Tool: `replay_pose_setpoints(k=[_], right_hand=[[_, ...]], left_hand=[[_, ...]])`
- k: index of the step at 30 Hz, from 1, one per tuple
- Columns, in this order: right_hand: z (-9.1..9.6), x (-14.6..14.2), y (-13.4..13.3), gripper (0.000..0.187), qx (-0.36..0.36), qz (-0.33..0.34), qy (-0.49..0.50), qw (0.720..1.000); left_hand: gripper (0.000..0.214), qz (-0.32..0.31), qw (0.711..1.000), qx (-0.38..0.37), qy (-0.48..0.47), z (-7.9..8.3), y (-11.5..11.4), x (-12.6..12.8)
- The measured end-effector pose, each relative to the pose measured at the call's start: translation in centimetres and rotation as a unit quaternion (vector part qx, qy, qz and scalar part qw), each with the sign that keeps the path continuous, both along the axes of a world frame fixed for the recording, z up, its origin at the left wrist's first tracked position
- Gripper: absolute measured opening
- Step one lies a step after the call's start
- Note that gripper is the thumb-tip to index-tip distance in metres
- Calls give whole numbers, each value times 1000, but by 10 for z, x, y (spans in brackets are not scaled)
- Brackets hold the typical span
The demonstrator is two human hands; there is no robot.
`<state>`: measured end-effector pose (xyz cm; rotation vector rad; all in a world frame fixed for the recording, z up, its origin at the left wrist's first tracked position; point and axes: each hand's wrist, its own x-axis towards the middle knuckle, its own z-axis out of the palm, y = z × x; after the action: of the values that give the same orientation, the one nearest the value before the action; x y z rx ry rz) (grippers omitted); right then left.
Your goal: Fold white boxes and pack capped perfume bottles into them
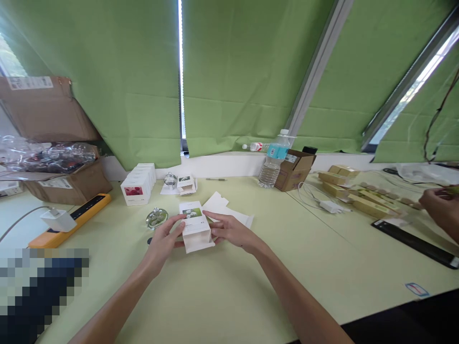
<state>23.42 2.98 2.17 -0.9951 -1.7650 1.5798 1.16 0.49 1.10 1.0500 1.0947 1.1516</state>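
Both my hands hold a white printed carton (196, 234) with a floral picture on its front, its lower end open or sleeved. My left hand (163, 240) grips its left side, and my right hand (229, 230) presses on its right side. Loose white card sheets (226, 210) lie just beyond my right hand. A round glass perfume bottle (157, 218) stands beyond my left hand, close to its fingers. Farther back are a second glass bottle (170, 180), an opened white carton (186, 184), and a stack of white boxes with red pictures (138, 184).
A yellow power strip (71, 220) with a white adapter (57, 220) lies at left, below stacked cardboard boxes (46, 110). A water bottle (275, 160) and small carton (294, 169) stand at the back. At right, a co-worker's hand (441, 210) is near several tan boxes (366, 205).
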Motion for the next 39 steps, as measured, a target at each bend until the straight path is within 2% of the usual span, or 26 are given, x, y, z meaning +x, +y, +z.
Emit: replay_pose_setpoints(k=[5, 7, 12, 20, 27, 31, 39], right_hand=[[2, 6, 2, 56, 10, -10, -17, 1000], [2, 7, 3, 56, 7, -17, -17, 1000], [6, 9, 3, 58, -1, -22, -17, 1000], [3, 11, 5, 59, -6, -15, -10, 1000], [3, 8, 1, 55, 54, -45, -67, 995], [3, 5, -1, 56, 86, -50, -67, 993], [5, 7, -1, 54, 86, -56, -62, 993]], left_hand=[[51, -52, 992, 0, -112, -5, 4, -5], [52, -71, 989, 5, -128, -5, 5, -5], [56, -90, 992, 21, -83, -4, 3, -5], [54, -103, 992, 21, -73, -6, 4, -8], [56, -103, 991, 21, -85, -3, 3, -8], [53, -99, 992, 21, -77, -3, 4, -8], [46, -143, 987, 34, -69, -3, 5, -14]])
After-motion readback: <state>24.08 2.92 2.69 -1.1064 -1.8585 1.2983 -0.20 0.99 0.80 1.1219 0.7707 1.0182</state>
